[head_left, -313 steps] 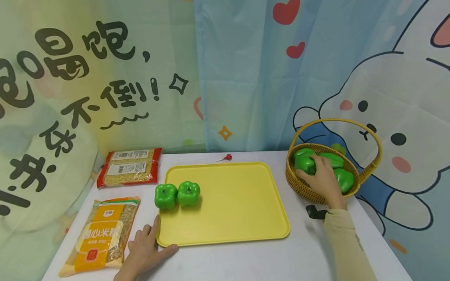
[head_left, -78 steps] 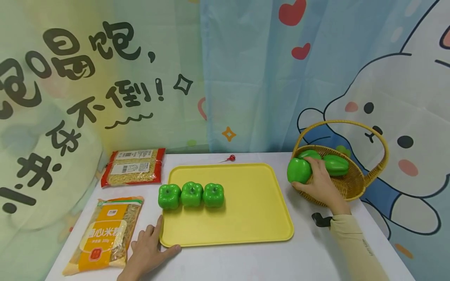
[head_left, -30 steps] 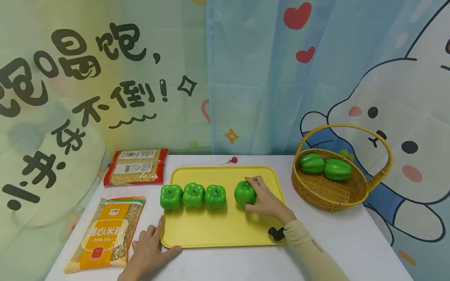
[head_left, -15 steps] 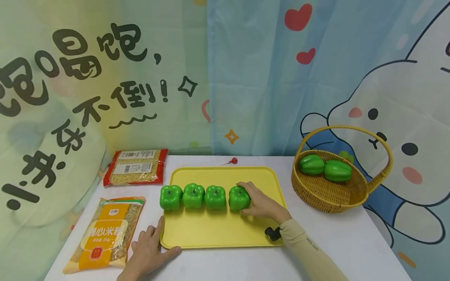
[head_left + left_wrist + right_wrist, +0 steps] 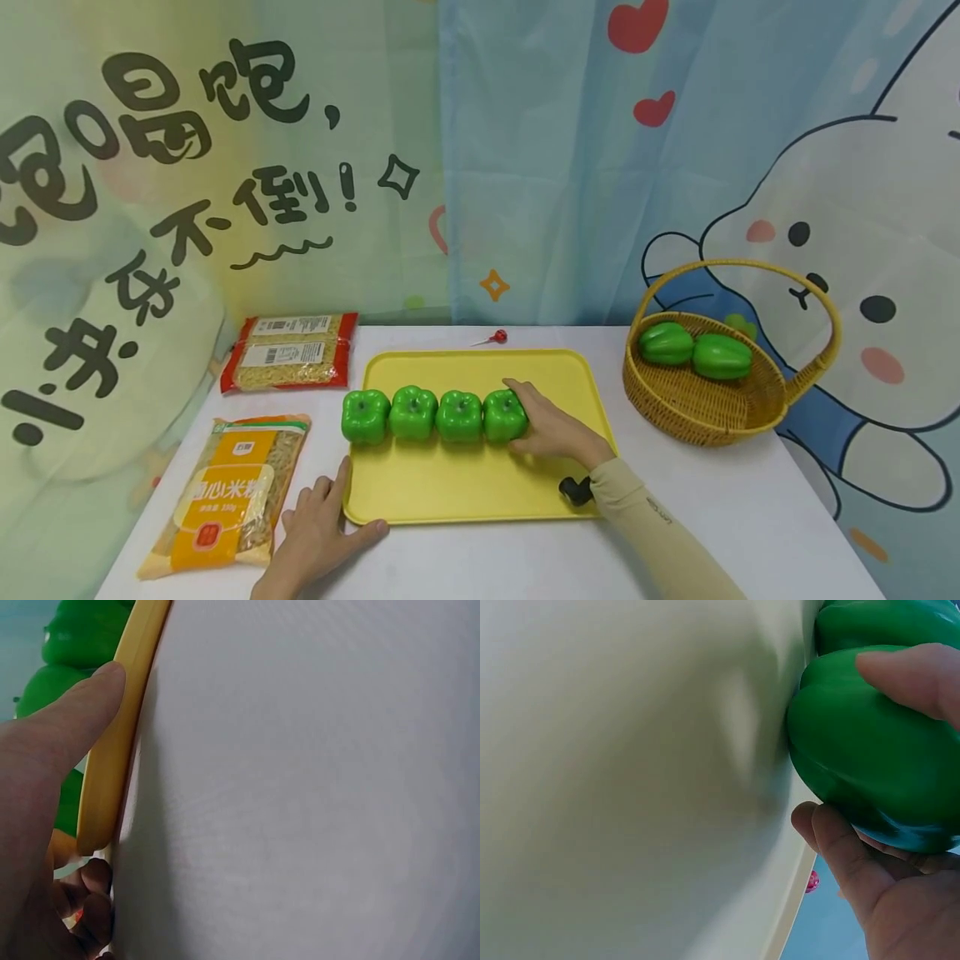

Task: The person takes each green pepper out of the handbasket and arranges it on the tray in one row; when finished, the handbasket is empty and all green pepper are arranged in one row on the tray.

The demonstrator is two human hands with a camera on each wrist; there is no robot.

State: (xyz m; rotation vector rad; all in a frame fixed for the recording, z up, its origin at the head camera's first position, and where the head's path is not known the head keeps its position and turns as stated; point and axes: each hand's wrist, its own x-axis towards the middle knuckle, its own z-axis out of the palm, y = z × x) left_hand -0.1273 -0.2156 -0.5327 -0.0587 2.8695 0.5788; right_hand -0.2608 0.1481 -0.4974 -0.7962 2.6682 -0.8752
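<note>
My right hand (image 5: 553, 429) grips the rightmost green bell pepper (image 5: 504, 417) in a row of several on the yellow tray (image 5: 457, 492). In the right wrist view the thumb lies on one side of that pepper (image 5: 877, 742) and the fingers on the other. Its neighbour in the row sits right up against it. At the tray's front left corner, my left hand (image 5: 315, 525) is spread in an L, thumb along the front edge and index finger along the left edge. The left wrist view shows the straight thumb (image 5: 82, 712) resting against the rim, with other fingers bent below.
A wicker basket (image 5: 678, 417) with a tall handle stands at the back right, holding two green peppers (image 5: 722, 357). Left of the tray lie an orange food bag (image 5: 213, 500) and a red-edged bag (image 5: 288, 354). A small red-headed object (image 5: 498, 337) lies behind the tray.
My right hand has brought a bell pepper from the basket onto the tray, then slid it left against the row. The row has grown since the oldest frame. My left hand stays put.
</note>
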